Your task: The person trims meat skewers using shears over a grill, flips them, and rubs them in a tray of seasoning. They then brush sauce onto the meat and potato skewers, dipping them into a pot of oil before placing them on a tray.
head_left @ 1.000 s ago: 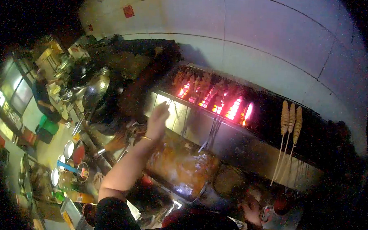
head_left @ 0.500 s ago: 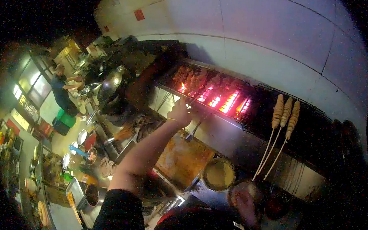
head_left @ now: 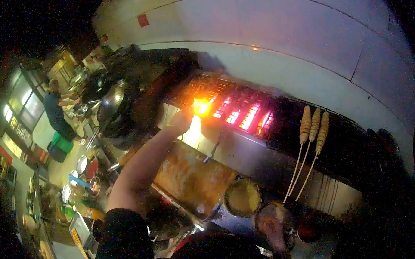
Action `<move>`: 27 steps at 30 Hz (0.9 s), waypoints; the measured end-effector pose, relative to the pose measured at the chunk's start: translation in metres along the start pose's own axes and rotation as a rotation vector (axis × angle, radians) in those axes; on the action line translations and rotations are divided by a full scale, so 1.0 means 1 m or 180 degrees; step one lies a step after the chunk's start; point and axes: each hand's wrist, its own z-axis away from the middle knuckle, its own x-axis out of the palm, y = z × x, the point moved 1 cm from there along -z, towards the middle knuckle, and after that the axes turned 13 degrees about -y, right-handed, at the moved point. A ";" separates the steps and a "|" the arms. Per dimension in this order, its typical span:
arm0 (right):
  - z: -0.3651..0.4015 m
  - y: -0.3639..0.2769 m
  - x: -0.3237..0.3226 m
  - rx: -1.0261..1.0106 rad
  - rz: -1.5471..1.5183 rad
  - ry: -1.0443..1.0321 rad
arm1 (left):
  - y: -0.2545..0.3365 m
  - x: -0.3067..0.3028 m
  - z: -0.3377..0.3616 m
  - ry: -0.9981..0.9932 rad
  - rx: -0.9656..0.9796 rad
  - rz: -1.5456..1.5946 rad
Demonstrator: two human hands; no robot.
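My left hand [head_left: 181, 122] is at the front left edge of the charcoal grill [head_left: 244, 136], close to a bright flame [head_left: 202, 106]. Its fingers look closed, but glare and blur hide what they hold. Meat skewers [head_left: 204, 87] lie dark over the glowing coals beyond it. Low on the right, my right hand [head_left: 271, 228] reaches into a round container [head_left: 285, 211]; its fingers are too dim to read. Three long skewers with spiral-wrapped food [head_left: 315, 127] rest across the grill's dark right part.
A stained board or tray [head_left: 191, 175] lies before the grill, beside a round pan of yellowish contents [head_left: 243, 197]. A tool handle [head_left: 212, 150] leans at the grill front. A wok [head_left: 111, 102] stands left. Farther left, another person [head_left: 58, 107] works at a counter.
My left hand has shifted left along the grill front, and a flame has flared up brightly beside it. My right hand has sunk further into the round container. The view has moved slightly.
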 end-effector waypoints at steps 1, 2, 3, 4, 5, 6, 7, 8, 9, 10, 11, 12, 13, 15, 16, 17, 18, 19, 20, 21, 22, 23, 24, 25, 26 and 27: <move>0.001 0.012 0.002 0.0155 -0.0040 0.0098 | 0.008 -0.002 0.011 -0.0403 0.0179 0.0769; -0.001 0.018 0.006 0.0313 -0.0083 0.0195 | 0.017 -0.003 0.022 -0.0799 0.0253 0.1493; -0.006 0.014 0.015 0.0046 -0.0139 0.0152 | 0.037 0.003 0.034 -0.1011 -0.0004 0.2726; -0.015 0.006 0.027 -0.0219 -0.0185 0.0107 | 0.044 0.013 0.038 -0.1217 -0.0290 0.3959; -0.023 -0.003 0.037 -0.0476 -0.0228 0.0061 | 0.041 0.018 0.036 -0.1563 -0.0130 0.4354; -0.031 -0.019 0.043 0.0044 0.0106 0.0021 | 0.038 0.023 0.033 -0.1920 0.0016 0.4754; -0.038 -0.041 0.046 0.0579 0.0427 -0.0018 | 0.037 0.028 0.028 -0.2165 0.0093 0.5145; -0.046 -0.063 0.049 0.1124 0.0741 -0.0059 | 0.042 0.028 0.027 -0.2346 0.0066 0.5448; -0.056 -0.083 0.055 0.0978 0.1145 -0.0037 | 0.039 0.032 0.022 -0.2361 0.0033 0.5620; -0.069 -0.101 0.063 0.0837 0.1552 -0.0035 | 0.033 0.037 0.017 -0.2365 -0.0006 0.5798; -0.080 -0.111 0.072 0.0675 0.1967 -0.0045 | 0.029 0.039 0.014 -0.2490 0.0041 0.5820; -0.088 -0.112 0.079 0.0788 0.1582 0.0185 | 0.026 0.039 0.011 -0.2609 0.0091 0.5835; -0.095 -0.112 0.088 0.0890 0.1188 0.0411 | 0.022 0.039 0.008 -0.2718 0.0137 0.5843; -0.118 -0.123 0.109 0.0753 0.0733 0.0549 | 0.013 0.042 0.000 -0.3084 0.0270 0.6077; -0.137 -0.141 0.119 0.0520 0.0679 0.0464 | 0.011 0.043 -0.005 -0.3276 0.0336 0.6184; -0.146 -0.136 0.123 0.0375 0.0697 0.0519 | 0.006 0.041 -0.005 -0.3106 0.0233 0.5991; -0.155 -0.130 0.128 0.0231 0.0716 0.0573 | 0.005 0.041 -0.006 -0.2939 0.0127 0.5793; -0.164 -0.111 0.121 0.0189 0.0800 0.0750 | 0.005 0.039 -0.009 -0.2773 0.0027 0.5596; -0.188 -0.126 0.127 0.0332 0.0145 0.0809 | 0.004 0.038 -0.011 -0.2669 -0.0060 0.5454; -0.224 -0.148 0.134 0.0471 -0.0516 0.0862 | 0.002 0.037 -0.012 -0.2562 -0.0150 0.5313; -0.249 -0.161 0.138 0.0440 -0.0681 0.0885 | 0.002 0.035 -0.012 -0.2453 -0.0232 0.5162; -0.272 -0.172 0.141 0.0411 -0.0855 0.0911 | 0.006 0.029 -0.011 -0.2464 -0.0274 0.5280; -0.273 -0.177 0.151 0.0299 -0.1022 0.0978 | 0.014 0.025 0.006 -0.2526 -0.0252 0.5339; -0.283 -0.175 0.156 0.0278 -0.1273 0.0874 | 0.020 0.019 0.016 -0.2565 -0.0247 0.5421; -0.297 -0.167 0.157 0.0266 -0.1525 0.0766 | 0.023 0.015 0.021 -0.2541 -0.0263 0.5399; -0.308 -0.165 0.157 0.0256 -0.1779 0.0650 | 0.024 0.012 0.023 -0.2513 -0.0286 0.5381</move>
